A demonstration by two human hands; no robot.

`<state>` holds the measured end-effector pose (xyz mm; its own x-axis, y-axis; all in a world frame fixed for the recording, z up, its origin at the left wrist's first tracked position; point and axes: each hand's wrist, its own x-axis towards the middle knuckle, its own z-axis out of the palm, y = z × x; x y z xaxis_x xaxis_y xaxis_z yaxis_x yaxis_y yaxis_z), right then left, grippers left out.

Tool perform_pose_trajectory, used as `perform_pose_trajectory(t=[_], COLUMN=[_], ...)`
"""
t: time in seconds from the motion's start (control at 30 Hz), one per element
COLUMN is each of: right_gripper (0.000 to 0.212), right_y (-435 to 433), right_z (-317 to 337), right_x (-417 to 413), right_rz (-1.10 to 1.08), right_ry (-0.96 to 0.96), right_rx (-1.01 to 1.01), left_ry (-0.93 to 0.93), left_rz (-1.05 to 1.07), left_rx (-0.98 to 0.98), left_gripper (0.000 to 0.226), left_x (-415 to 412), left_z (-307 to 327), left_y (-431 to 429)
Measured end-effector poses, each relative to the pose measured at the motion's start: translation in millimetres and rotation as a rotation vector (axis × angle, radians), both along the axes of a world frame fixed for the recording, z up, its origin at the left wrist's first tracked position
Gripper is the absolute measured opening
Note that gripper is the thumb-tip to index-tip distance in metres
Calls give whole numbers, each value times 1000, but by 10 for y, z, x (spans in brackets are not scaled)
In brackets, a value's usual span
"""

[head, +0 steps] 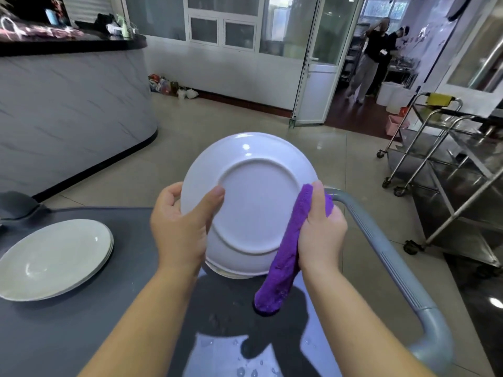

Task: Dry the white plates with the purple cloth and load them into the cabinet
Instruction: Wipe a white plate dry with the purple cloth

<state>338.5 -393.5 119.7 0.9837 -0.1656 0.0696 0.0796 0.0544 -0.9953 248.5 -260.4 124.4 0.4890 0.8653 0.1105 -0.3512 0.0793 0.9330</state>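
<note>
While the left hand (181, 229) grips the white plate (250, 197) at its left rim, thumb across the underside and fingers curled behind, the plate is held above the grey cart top (81, 322), tilted up with its foot ring facing the camera. The right hand (322, 227) is clenched on the purple cloth (288, 257), pressing it to the plate's right edge. The cloth's long axis runs steeply down and slightly left; its lower end hangs below the plate. A stack of plates (54, 259) rests face up at left on the cart. Water droplets on the cart surface near the camera. Cart handle (381, 254) at right.
</note>
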Motion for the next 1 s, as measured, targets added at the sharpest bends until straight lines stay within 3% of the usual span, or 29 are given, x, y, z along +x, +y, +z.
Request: perform_pose_trajectory(t=[0.2,0.33,0.47,0.6,0.7,0.87,1.0], right_gripper=[51,49,48,49,60,75,77], right_y=[91,-91,-139,-67,1,-80,-217], right_z=[-137,176,292,35,-224,-255,-234], right_x=[-16,203,220,96,30,86,195], right_rz=[106,202,239,126,158,296,269], right_ry=[54,-122,-267,-89,69,108,13], right_rx=[61,-92,-161,-2,24,-416,-764], left_ry=[-35,-6,-74,-91,-134,-67,-5], left_rz=[-48,-342,-321,-223,-171,-66,10], left_rx=[-107,-48,-38,-14,-109,-131,17], left_gripper=[39,32,26,23,26,12,13], left_x=[14,-41,-46,-42,-15,-19,-92], left_z=[31,85,94,60,57,21,-6], left_y=[-37,152,150,51,-58,-98,-95])
